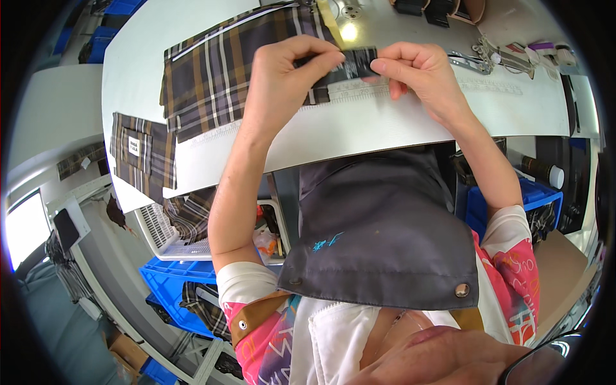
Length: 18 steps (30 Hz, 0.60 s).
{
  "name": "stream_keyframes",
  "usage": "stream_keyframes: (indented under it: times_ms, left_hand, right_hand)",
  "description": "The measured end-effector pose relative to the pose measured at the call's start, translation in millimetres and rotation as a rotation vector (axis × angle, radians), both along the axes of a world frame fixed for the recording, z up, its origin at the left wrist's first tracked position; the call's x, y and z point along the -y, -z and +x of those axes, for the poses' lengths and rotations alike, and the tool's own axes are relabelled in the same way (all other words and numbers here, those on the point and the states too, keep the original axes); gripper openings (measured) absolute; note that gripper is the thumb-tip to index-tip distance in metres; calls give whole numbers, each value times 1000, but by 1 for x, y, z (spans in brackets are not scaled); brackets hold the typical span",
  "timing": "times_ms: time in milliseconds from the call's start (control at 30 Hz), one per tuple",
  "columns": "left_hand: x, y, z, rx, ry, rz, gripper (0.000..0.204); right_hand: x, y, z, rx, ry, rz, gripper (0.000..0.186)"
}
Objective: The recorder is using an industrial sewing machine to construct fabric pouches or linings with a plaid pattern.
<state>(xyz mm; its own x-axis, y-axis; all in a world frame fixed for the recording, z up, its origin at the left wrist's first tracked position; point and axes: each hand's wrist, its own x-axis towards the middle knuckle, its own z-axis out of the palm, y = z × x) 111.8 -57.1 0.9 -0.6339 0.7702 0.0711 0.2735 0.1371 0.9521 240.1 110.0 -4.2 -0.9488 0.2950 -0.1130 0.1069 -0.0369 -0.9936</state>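
Note:
Between my two hands a short, dark, shiny strip (354,65) with faint light marks is stretched above the white table. My left hand (296,72) pinches its left end between thumb and fingers. The other end is gripped by the thumb and fingertips of my right hand (416,72). Plaid fabric (208,83) in brown, black and white lies flat to the left, partly behind my left hand. A smaller plaid piece (163,165) with a white label hangs slightly over the table's near edge. Below the strip runs a clear ruler (366,91).
A metal machine plate (378,29) is at the far middle. Metal hand tools (471,62) and small items lie at the far right. Under the table's left side stand a white basket (154,221) and a blue crate (170,282); another blue crate (542,192) is at right.

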Motion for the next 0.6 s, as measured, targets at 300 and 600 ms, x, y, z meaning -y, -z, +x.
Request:
stream_keyframes:
  times_ms: [300,600]
  left_hand:
    - [94,8,-5,9,-412,176,8]
    - [107,17,16,-80,-123,95,8]
  right_hand:
    - [12,14,-15,-405,-240,979,8]
    - [21,-3,-53,-213,-426,916,10]
